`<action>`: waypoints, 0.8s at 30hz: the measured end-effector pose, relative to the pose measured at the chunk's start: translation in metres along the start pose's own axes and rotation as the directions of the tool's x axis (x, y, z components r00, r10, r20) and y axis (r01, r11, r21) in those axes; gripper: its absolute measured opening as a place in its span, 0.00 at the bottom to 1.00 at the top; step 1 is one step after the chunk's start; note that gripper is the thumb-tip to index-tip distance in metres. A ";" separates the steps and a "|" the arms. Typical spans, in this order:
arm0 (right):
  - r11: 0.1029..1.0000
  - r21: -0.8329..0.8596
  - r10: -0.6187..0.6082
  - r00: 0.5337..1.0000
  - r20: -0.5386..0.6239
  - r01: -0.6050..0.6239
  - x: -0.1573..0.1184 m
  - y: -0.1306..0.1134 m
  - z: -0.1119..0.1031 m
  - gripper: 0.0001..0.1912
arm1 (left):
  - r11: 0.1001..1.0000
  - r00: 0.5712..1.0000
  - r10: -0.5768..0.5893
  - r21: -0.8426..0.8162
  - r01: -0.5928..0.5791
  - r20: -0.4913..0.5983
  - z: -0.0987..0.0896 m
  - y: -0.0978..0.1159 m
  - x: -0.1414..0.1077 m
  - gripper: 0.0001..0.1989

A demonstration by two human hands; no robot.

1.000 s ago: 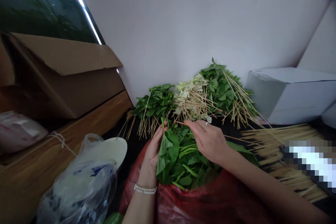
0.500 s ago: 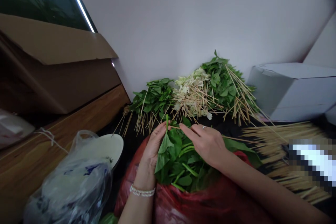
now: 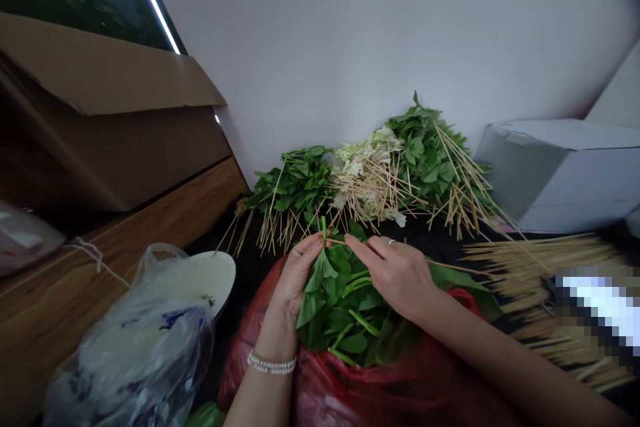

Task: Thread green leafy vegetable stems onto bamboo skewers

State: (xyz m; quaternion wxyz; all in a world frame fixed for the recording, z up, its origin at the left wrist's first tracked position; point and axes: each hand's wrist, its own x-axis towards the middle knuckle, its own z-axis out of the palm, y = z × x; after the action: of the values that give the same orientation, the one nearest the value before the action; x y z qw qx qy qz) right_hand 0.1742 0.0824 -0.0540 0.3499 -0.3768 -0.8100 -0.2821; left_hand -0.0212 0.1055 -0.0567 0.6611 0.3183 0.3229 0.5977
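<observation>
Between the fingers of my left hand (image 3: 296, 270) is the stem of a leafy green (image 3: 320, 275), its leaves hanging down and the cut end pointing up. My right hand (image 3: 395, 273) is closed around a thin wooden skewer (image 3: 450, 267), whose tip meets the stem at my left fingertips. Whether the tip has gone through the stem I cannot make out. Below both hands, a red plastic bag (image 3: 360, 383) stands open, filled with loose leafy greens (image 3: 357, 327).
Along the wall lie skewered greens (image 3: 295, 180), skewered pale cabbage (image 3: 367, 170) and more skewered greens (image 3: 425, 147). Bare skewers (image 3: 545, 257) spread at right, under a blurred-out bright device (image 3: 600, 310). A white bowl (image 3: 210, 277), clear plastic bag (image 3: 145, 353), cardboard box (image 3: 115, 153) and white box (image 3: 565, 167) stand around.
My hands hold nearly the same pose, with the skewer tip still at the stem. The view has shifted very slightly.
</observation>
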 end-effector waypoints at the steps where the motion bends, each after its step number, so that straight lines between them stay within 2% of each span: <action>1: 1.000 0.001 0.006 1.000 0.002 -0.006 0.000 0.000 0.000 0.19 | 1.000 1.000 0.010 0.012 -0.009 -0.003 0.001 0.000 0.001 0.18; 9: 0.992 0.089 0.082 0.996 0.026 -0.084 -0.001 -0.001 0.003 0.13 | 0.987 0.993 0.119 0.109 -0.117 -0.006 0.002 -0.003 0.006 0.19; 19: 0.968 0.228 0.092 0.994 0.057 -0.103 0.002 -0.008 0.005 0.12 | 0.931 0.981 0.151 0.316 -0.182 0.121 0.010 -0.006 0.002 0.14; 22: 0.939 0.293 0.184 0.983 0.006 -0.178 0.007 0.009 0.003 0.10 | 0.922 0.978 0.166 0.330 -0.200 0.128 0.008 -0.005 0.003 0.18; 24: 0.906 0.325 0.306 0.950 -0.058 -0.272 0.011 0.031 -0.001 0.09 | 0.917 0.974 0.192 0.331 -0.221 0.118 0.004 -0.005 0.004 0.20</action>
State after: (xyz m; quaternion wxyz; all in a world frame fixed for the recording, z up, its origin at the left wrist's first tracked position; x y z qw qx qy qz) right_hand 0.1948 0.1038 -0.0390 0.4861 -0.4168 -0.7595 -0.1148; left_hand -0.0146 0.1091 -0.0580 0.5419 0.4851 0.3586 0.5852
